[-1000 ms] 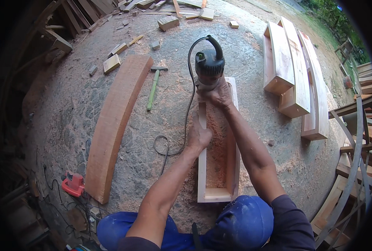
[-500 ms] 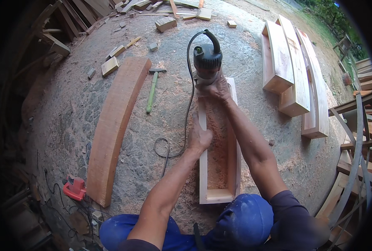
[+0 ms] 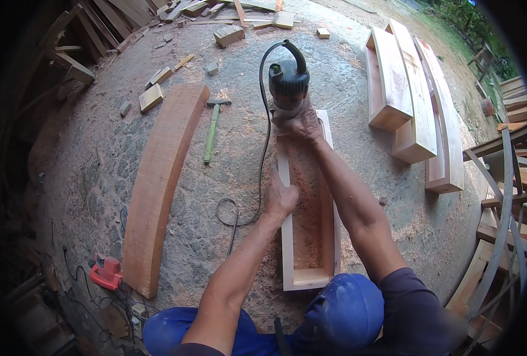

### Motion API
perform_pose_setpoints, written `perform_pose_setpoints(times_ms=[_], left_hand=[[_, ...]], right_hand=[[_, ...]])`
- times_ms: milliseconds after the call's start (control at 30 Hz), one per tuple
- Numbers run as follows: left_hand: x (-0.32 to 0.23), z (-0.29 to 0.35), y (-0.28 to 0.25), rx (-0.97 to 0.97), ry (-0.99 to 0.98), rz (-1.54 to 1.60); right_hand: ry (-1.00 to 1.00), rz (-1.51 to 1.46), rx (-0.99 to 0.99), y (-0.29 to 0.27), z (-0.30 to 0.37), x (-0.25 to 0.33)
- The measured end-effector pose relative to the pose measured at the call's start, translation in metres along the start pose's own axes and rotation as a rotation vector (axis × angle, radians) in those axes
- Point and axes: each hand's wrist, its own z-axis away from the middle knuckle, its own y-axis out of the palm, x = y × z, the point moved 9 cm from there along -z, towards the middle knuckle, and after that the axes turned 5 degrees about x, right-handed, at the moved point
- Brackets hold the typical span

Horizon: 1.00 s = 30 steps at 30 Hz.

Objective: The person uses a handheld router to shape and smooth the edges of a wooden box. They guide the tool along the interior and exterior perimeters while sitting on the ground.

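Observation:
A long open wooden frame (image 3: 333, 207) lies on the ground before my knees, its far end pointing away from me. My right hand (image 3: 304, 123) is closed round the lower body of a dark corded router (image 3: 289, 80), which stands upright over the frame's far end. The router's base and bit are hidden by the hand. My left hand (image 3: 281, 197) grips the frame's left side board, fingers over its edge. From the router's top a black cable (image 3: 260, 160) runs down to a loop left of my left hand.
A thick reddish plank (image 3: 160, 190) and a green-handled hammer (image 3: 211, 132) lie to the left, with a red power tool (image 3: 106, 272) nearer me. Several pale wooden boxes (image 3: 414, 101) stand at the right. Offcuts (image 3: 229, 35) litter the far ground; timber (image 3: 506, 237) is piled far right.
Both hands keep their holds on the router and the frame. The router has shifted very slightly left along with the whole scene, as the view moved a little.

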Motion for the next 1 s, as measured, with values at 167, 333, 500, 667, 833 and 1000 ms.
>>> perform_pose_setpoints(times_ms=[167, 333, 500, 667, 833, 1000], left_hand=[[0.000, 0.001, -0.004, 0.003, 0.008, -0.008], [-0.010, 0.006, 0.003, 0.047, -0.036, 0.032], [0.009, -0.003, 0.003, -0.054, 0.027, -0.036], [0.008, -0.004, 0.007, -0.051, 0.022, -0.045], [0.009, -0.003, 0.004, -0.056, 0.027, -0.007], [0.013, -0.006, 0.004, -0.067, 0.062, 0.055]], right_hand=[[0.087, -0.026, -0.046, 0.006, 0.006, -0.009], [0.106, -0.062, -0.093, 0.004, 0.011, -0.027], [0.078, -0.056, -0.103, 0.006, 0.008, -0.015], [0.167, -0.184, -0.096, -0.005, 0.017, -0.024], [0.238, -0.105, -0.100, -0.020, 0.022, -0.013], [0.162, -0.141, -0.107, -0.023, 0.022, -0.016]])
